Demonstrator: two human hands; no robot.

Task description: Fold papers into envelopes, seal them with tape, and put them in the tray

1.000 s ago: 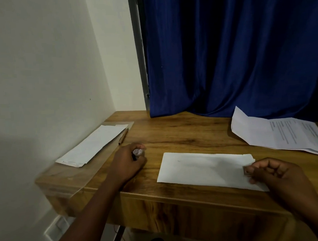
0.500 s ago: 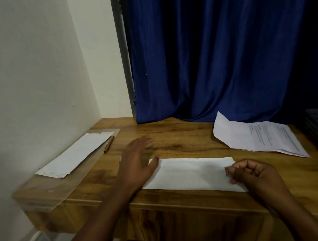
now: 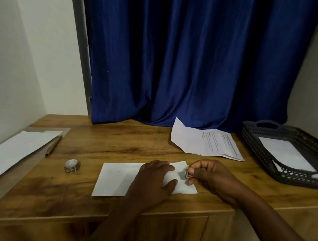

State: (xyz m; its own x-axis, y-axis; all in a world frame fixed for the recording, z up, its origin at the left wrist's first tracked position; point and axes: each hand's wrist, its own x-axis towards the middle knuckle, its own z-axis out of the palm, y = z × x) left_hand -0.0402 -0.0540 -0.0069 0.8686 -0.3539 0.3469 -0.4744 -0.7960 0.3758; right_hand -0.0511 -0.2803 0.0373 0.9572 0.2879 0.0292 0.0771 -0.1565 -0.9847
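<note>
Our left hand lies flat, fingers spread, on the envelope; right hand beside it pinches what looks like tape

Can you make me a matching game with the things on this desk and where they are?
Things:
1. tape roll
2. tray
3. pen
4. left hand

Places:
A. far right of the desk, with white paper inside
B. pressing flat on the folded paper
C. standing alone, left of the folded paper
D. beside the white sheets at the far left

Pairs: 1-C, 2-A, 3-D, 4-B
</note>
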